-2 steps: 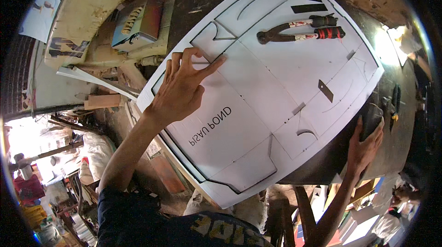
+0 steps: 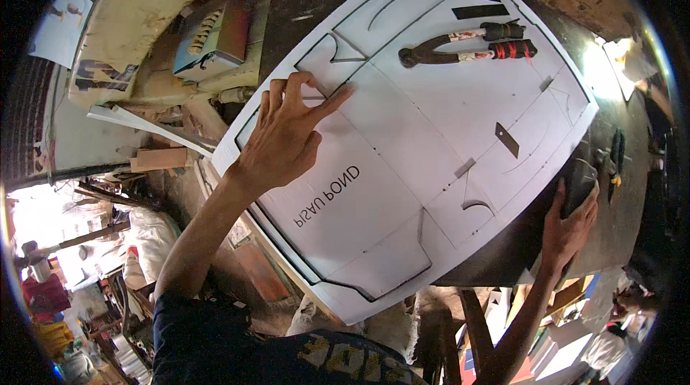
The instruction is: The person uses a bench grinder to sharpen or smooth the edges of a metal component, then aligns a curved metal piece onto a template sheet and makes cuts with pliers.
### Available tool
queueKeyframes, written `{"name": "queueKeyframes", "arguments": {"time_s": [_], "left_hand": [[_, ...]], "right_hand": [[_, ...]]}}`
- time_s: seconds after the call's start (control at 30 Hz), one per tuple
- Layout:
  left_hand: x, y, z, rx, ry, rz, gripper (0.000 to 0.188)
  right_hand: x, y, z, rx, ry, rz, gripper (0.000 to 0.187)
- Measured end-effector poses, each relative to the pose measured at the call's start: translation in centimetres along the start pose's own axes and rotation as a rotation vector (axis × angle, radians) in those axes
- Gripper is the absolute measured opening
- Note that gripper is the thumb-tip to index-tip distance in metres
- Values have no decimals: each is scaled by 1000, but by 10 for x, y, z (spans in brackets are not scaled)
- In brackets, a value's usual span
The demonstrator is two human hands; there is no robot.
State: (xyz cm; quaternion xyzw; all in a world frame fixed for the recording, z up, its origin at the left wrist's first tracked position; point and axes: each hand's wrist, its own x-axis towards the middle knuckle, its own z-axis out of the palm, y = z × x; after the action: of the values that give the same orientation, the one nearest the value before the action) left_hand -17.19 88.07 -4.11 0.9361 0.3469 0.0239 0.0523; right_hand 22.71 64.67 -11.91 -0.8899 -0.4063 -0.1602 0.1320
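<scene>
A large white board [image 2: 402,169] with thin drawn lines and dark metal strips [image 2: 345,286] standing on it lies before me. My left hand [image 2: 277,130] is over its left part, palm down. The index finger stretches to a dark strip beside an angled corner, the other fingers are bent, and nothing shows held between them. Off the board's right edge, my right hand [image 2: 571,230] grips a dark rounded block [image 2: 577,185]; its exact kind is unclear. Pliers [image 2: 460,51] with black and red wrapped handles lie at the far side of the board.
Small dark metal pieces [image 2: 480,11] lie near the pliers, and another piece [image 2: 507,141] with a hole sits farther right. A dark tool [image 2: 616,159] rests on the dark table [image 2: 632,205] at right. At the back left stands a box [image 2: 215,40].
</scene>
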Motion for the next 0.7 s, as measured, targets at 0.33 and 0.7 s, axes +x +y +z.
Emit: {"name": "queueKeyframes", "arguments": {"time_s": [0.33, 0.7], "left_hand": [[15, 51, 15, -7, -120, 90, 70], [44, 118, 29, -374, 173, 138, 61]], "right_hand": [[0, -8, -1, 34, 51, -32, 71], [2, -12, -4, 27, 47, -33, 72]]}}
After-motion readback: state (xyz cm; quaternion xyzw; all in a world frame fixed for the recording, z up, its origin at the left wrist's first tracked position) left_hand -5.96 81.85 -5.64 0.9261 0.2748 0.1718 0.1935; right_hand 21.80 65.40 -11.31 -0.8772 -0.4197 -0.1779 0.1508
